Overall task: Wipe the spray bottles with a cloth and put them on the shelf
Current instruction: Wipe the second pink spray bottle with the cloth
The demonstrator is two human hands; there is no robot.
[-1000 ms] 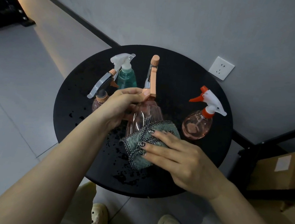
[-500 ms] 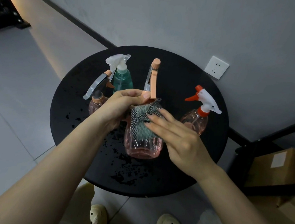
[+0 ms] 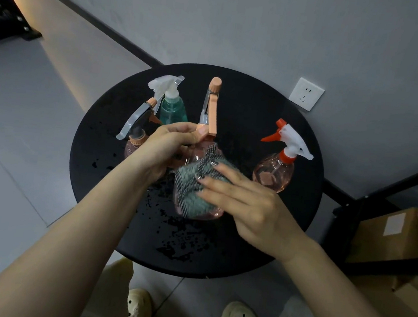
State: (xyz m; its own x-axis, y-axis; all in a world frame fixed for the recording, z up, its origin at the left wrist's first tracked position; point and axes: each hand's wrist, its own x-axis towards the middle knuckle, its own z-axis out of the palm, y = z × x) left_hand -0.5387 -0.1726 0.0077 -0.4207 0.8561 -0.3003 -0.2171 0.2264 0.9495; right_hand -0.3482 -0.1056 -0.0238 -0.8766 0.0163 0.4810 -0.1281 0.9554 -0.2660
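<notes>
One wet black table (image 3: 268, 138) (grey floor (image 3: 15, 141))

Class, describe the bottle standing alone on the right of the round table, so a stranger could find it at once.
Start at the round black table below the wall socket. Near its right edge stands a squat clear pink spray bottle, apart from the others. It alone has a white sprayer with a red nozzle and collar, and no hands touch it.

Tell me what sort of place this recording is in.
Probably a room in a home or small storeroom: a round black table against a wall with a socket, and cardboard boxes on a black rack.
</notes>
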